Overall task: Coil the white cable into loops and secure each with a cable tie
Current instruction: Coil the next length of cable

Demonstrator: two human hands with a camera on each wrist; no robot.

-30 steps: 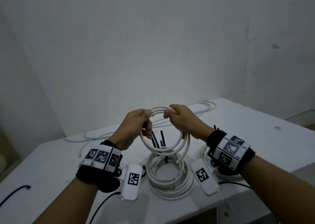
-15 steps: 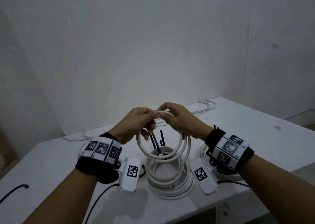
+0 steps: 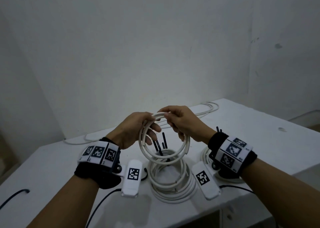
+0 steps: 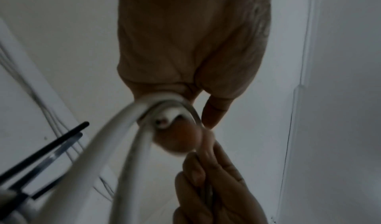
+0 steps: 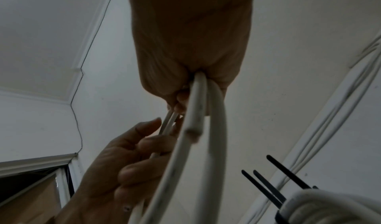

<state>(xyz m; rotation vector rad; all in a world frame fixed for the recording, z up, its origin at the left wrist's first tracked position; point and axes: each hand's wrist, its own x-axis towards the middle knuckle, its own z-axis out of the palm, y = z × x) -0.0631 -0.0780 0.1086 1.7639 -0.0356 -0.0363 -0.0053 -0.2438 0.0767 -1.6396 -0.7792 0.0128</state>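
I hold a small coil of white cable [image 3: 163, 155] upright in the air over the table. My left hand [image 3: 151, 123] grips its top left, fingers curled through the loops. My right hand [image 3: 170, 118] pinches the top right, almost touching the left. In the left wrist view the white cable [image 4: 123, 146] curves out of the left hand [image 4: 191, 48]. The right wrist view shows two strands of the white cable [image 5: 198, 113] leaving the right hand [image 5: 191, 40]. Black cable ties [image 3: 162, 142] stick up behind the coil.
A stack of coiled white cables [image 3: 173, 182] lies on the white table [image 3: 259, 141] under my hands. Another coil [image 3: 205, 155] sits beneath my right wrist. Loose white cables [image 3: 207, 108] run along the far edge by the wall. Thin black leads [image 3: 15, 195] trail off my wrists.
My hands have drawn together at the top of the coil, and the right hand has shifted its grip along the loops. The coil hangs in much the same place.
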